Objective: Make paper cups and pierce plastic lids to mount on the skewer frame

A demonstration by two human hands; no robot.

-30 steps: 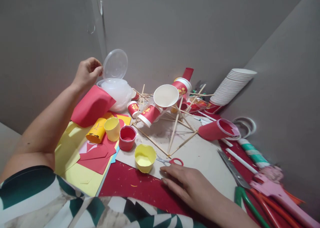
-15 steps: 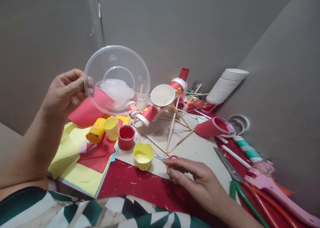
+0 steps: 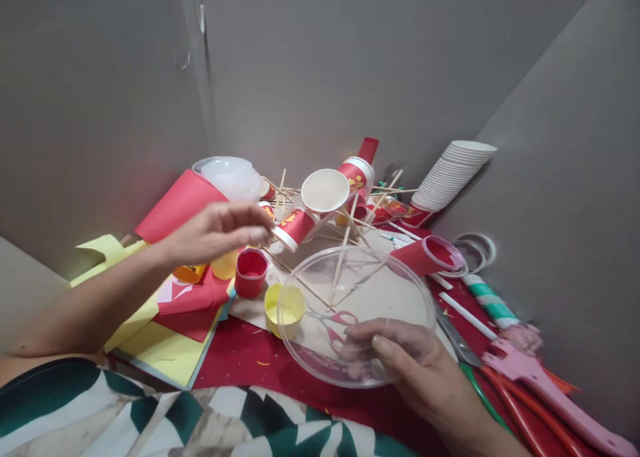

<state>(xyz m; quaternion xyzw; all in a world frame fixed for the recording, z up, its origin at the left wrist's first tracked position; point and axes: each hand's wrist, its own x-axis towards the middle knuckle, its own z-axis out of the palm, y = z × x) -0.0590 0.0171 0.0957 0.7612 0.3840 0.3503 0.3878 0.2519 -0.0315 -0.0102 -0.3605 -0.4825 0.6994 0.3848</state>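
A round clear plastic lid (image 3: 320,270) is in my right hand (image 3: 405,357), thumb on the near side and fingers seen through the plastic behind it. Beneath the lid, red-handled scissors (image 3: 327,320) lie on the board. Its left edge overlaps a small yellow paper cup (image 3: 276,310); a red paper cup (image 3: 251,270) stands just left of that. My left hand (image 3: 225,233) is in the air over the paper cups, holding nothing, with thumb and fingers stretched out loosely. Its fingertips appear close to a red-and-white paper cup (image 3: 297,227), but I cannot tell whether they touch.
Thin wooden sticks (image 3: 346,250) form a frame on the grey board (image 3: 250,313). Right of it are a red paper tube (image 3: 425,255), stacked paper cups (image 3: 447,180) and a pink glue gun (image 3: 555,383). Coloured paper (image 3: 160,350) and a plastic bowl (image 3: 227,177) are leftward.
The clear lid has passed from my left hand to my right, moving down and rightward. My left hand has let go and come right. My right hand has left the scissors, which now lie down.
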